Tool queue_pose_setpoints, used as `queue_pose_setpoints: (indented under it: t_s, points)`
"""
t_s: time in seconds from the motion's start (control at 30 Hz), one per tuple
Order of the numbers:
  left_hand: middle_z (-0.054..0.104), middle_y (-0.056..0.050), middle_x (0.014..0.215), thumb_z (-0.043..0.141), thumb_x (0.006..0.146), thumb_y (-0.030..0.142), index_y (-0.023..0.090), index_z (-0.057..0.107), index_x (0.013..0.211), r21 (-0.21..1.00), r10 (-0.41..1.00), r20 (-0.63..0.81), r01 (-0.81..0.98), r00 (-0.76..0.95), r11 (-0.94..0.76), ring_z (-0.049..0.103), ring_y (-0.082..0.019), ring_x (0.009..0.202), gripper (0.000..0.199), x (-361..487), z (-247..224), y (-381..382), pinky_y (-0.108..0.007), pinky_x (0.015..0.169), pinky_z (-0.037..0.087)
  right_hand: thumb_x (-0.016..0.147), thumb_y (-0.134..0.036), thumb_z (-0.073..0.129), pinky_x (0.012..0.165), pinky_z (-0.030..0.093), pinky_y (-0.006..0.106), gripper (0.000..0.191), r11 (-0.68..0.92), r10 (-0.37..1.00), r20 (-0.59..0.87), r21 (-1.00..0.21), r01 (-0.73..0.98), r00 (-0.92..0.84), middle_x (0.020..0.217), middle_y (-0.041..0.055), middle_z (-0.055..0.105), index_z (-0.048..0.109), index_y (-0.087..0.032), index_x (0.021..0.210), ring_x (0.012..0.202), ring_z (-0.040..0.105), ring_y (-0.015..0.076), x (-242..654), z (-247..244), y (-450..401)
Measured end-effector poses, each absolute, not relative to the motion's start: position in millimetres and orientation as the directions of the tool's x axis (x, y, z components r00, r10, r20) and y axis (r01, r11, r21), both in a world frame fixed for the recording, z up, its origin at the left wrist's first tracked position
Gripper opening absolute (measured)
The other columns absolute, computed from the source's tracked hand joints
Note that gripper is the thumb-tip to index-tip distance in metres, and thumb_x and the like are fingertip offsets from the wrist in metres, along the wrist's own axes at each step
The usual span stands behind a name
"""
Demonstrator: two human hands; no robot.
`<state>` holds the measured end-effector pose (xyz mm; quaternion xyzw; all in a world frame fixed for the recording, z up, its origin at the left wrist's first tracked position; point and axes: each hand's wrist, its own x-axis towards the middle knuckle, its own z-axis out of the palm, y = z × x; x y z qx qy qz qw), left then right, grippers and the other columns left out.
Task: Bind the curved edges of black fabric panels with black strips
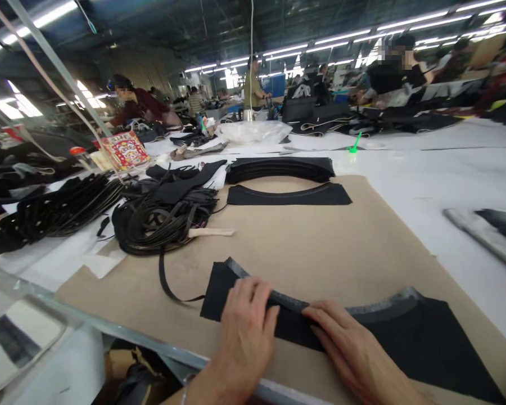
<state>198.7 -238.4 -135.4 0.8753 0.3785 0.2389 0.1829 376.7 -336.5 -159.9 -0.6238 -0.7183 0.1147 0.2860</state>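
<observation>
A large black piece (pixel 405 332) with a curved upper edge and a greyish strip along that edge lies on brown paper (pixel 303 242). Over its left part, my left hand (pixel 248 320) has its fingers pressed together on the curved edge. My right hand (pixel 346 337) rests on the same edge near the middle, fingers close together, thumb side hidden. A thin black strip (pixel 166 281) runs from the left end of the piece to a tangled coil of black strips (pixel 152 225). Beyond lie a single black curved piece (pixel 287 196) and a stack of similar pieces (pixel 280 169).
Stacked black pieces (pixel 59 208) lie at the left, near a red printed box (pixel 126 151). A green-tipped bottle (pixel 354 147) stands behind the paper. The table's metal edge (pixel 152 340) runs along the front. Several people work in the background.
</observation>
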Motion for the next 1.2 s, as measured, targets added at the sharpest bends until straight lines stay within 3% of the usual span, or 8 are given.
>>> queue_pose_setpoints:
  t_s: [0.1,0.2,0.33,0.4,0.5,0.6,0.7,1.2]
  points:
    - [0.057,-0.005,0.094,0.051,0.082,0.007,0.018,0.059,0.09,0.449,0.798,0.126,0.683,0.59,-0.576,0.049,-0.023,0.094,0.016,185.2,-130.3,-217.4,-0.039,0.083,0.044,0.096,-0.018,0.038,0.098,0.049,0.034,0.033,0.185,0.96,0.275,-0.459,0.869,-0.059,0.117,0.0068,0.06,0.053,-0.026,0.125,0.11,0.058,0.0194,379.3,-166.7,-337.1]
    - [0.056,-0.002,0.085,0.046,0.081,0.003,0.019,0.054,0.076,0.479,0.788,0.089,0.668,0.609,-0.57,0.05,-0.02,0.088,0.018,179.9,-129.1,-207.6,-0.034,0.079,0.041,0.094,-0.013,0.037,0.098,0.049,0.036,0.039,0.175,0.97,0.229,-0.432,0.885,-0.08,0.118,0.0075,0.059,0.053,-0.025,0.127,0.111,0.057,0.0199,382.0,-167.4,-339.1]
    - [0.058,0.002,0.076,0.051,0.084,0.015,0.019,0.053,0.087,0.723,0.801,-0.037,0.569,0.598,-0.392,0.053,-0.016,0.076,0.006,179.0,-126.2,-198.3,-0.029,0.072,0.039,0.089,-0.008,0.035,0.097,0.05,0.038,0.046,0.193,0.973,0.198,-0.4,0.896,-0.121,0.117,0.0091,0.059,0.054,-0.023,0.129,0.109,0.057,0.0208,381.4,-167.8,-338.5]
    - [0.056,0.003,0.07,0.053,0.086,0.029,0.019,0.054,0.089,0.827,0.78,-0.122,0.497,0.614,-0.262,0.053,-0.015,0.069,0.011,179.3,-124.2,-190.0,-0.026,0.066,0.039,0.088,-0.007,0.035,0.094,0.052,0.037,0.048,0.206,0.968,0.217,-0.379,0.902,-0.13,0.115,0.0101,0.059,0.054,-0.021,0.129,0.106,0.058,0.0208,381.0,-169.5,-337.3]
    - [0.057,0.002,0.071,0.053,0.084,0.031,0.017,0.057,0.08,0.867,0.76,-0.161,0.457,0.63,-0.196,0.053,-0.014,0.07,0.016,180.2,-123.3,-175.9,-0.024,0.065,0.039,0.085,-0.005,0.036,0.09,0.054,0.036,0.05,0.219,0.961,0.237,-0.349,0.911,-0.141,0.113,0.0107,0.059,0.055,-0.02,0.129,0.103,0.058,0.0209,381.8,-172.7,-335.9]
    - [0.062,0.001,0.073,0.057,0.074,0.02,0.017,0.061,0.076,0.815,0.764,-0.173,0.525,0.622,-0.243,0.056,-0.014,0.073,0.005,181.2,-126.2,-165.5,-0.023,0.067,0.039,0.082,-0.003,0.036,0.089,0.054,0.036,0.054,0.24,0.953,0.256,-0.312,0.919,-0.162,0.112,0.0104,0.059,0.056,-0.021,0.129,0.102,0.059,0.0208,383.6,-175.5,-335.5]
    - [0.064,0.003,0.072,0.057,0.068,0.014,0.019,0.064,0.074,0.723,0.797,-0.17,0.623,0.58,-0.299,0.057,-0.015,0.073,0.011,182.4,-130.4,-160.6,-0.023,0.068,0.038,0.077,-0.001,0.036,0.088,0.055,0.036,0.059,0.261,0.942,0.279,-0.259,0.93,-0.187,0.111,0.0106,0.06,0.056,-0.02,0.129,0.101,0.059,0.0211,384.3,-176.8,-335.4]
    - [0.069,0.001,0.08,0.063,0.071,0.017,0.023,0.068,0.075,0.5,0.826,-0.133,0.756,0.548,-0.422,0.058,-0.02,0.085,0.009,191.3,-127.3,-162.4,-0.037,0.087,0.033,0.066,0.003,0.035,0.08,0.057,0.03,0.063,0.299,0.866,0.438,-0.066,0.952,-0.242,0.101,0.0085,0.066,0.061,-0.016,0.12,0.091,0.063,0.0196,379.9,-172.9,-337.4]
